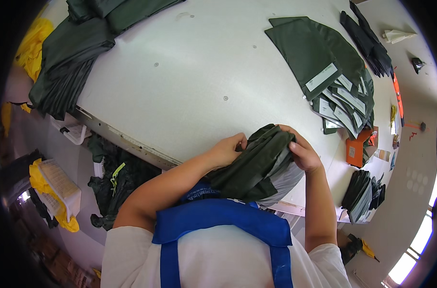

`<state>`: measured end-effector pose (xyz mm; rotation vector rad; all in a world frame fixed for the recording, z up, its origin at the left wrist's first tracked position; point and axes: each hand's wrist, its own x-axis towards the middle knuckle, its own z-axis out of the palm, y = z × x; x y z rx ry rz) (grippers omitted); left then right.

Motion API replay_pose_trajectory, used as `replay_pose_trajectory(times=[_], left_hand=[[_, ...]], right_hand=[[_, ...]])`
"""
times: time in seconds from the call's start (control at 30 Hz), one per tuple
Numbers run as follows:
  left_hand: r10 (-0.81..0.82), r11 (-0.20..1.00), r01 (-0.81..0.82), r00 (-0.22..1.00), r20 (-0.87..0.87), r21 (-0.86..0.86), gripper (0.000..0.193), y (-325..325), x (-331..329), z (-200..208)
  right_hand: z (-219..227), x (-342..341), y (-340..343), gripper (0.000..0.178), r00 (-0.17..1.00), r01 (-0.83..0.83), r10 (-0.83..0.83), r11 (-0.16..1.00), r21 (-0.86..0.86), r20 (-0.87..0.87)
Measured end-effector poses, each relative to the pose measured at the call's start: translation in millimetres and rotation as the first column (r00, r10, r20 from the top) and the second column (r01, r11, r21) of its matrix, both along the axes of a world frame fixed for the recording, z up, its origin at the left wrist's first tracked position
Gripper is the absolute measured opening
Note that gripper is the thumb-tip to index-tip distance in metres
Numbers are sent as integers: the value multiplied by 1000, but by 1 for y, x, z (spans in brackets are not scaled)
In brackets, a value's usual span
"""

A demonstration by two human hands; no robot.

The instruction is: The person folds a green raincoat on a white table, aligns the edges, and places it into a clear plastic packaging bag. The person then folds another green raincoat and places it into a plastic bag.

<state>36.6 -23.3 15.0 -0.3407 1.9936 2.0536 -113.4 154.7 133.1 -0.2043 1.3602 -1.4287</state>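
Note:
Close to my body, at the near edge of the white table point(199, 81), I hold a bunched piece of dark green fabric point(249, 165) with a grey lining side. Its lower folds hang over the edge against my blue apron point(218, 218). My left hand point(229, 150) has its fingers curled in on the fabric's upper left edge. On the other side, my right hand point(301, 148) pinches the folds between thumb and fingers. What sort of article the fabric is cannot be made out.
Fanned dark green pouches point(319, 48) with white labels lie at the far right. An orange box point(355, 152) and a stack of folded dark and grey pieces point(356, 194) sit nearer. Piled dark green fabric point(74, 62) covers the left corner; black fabric point(127, 177) sits below the table edge.

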Motion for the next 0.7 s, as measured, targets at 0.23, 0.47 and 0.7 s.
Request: replay_pose_trajectory(times=[0.23,0.47,0.7], left_hand=[[207,847,-263,964,-169,-463,23,-3,-13,19],[137,739,-385,889,-436,-553,16,-17,-31,26],[99,697,-335,920,-378,-633,14,-31,-24,39]], right_hand=[[-10,8,-20,30,652,-65,313,930,361,-690],[-15,40,-50,29,156,14,639,761,649,-753],[-65,41,-32,42,622,218,33,952,213,-782]])
